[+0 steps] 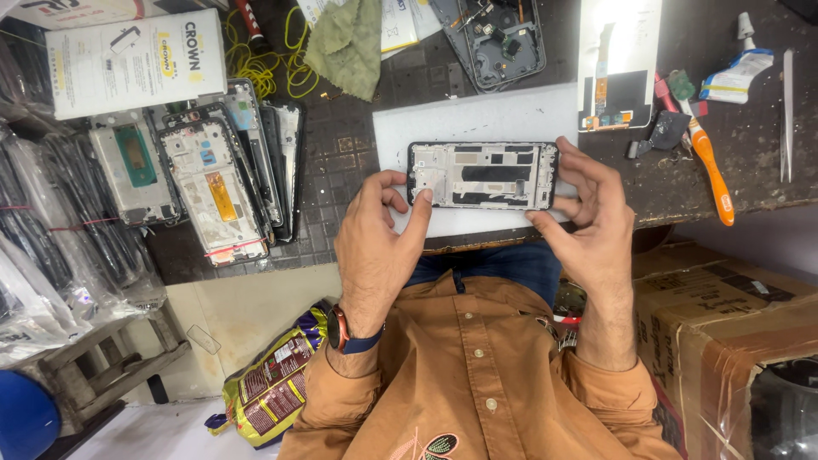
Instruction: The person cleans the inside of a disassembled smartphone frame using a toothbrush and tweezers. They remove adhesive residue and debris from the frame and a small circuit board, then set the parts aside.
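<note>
A phone frame (pixel 482 175), black-edged with a silver inner plate, lies lengthwise on a white sheet (pixel 477 119) on the dark workbench. My left hand (pixel 377 247) presses its forefinger on the frame's left end, near a pale strip there. My right hand (pixel 590 213) holds the frame's right end between thumb and fingers. A watch with a blue strap sits on my left wrist. My orange shirt fills the lower middle of the view.
A pile of bare phone frames (pixel 213 179) lies left, under a white box (pixel 136 60). An orange-handled tool (pixel 711 170), tweezers (pixel 786 115), a glue tube (pixel 737 72), a screen panel (pixel 618 64), green cloth (pixel 349 43). Cardboard box (pixel 724 324) at right.
</note>
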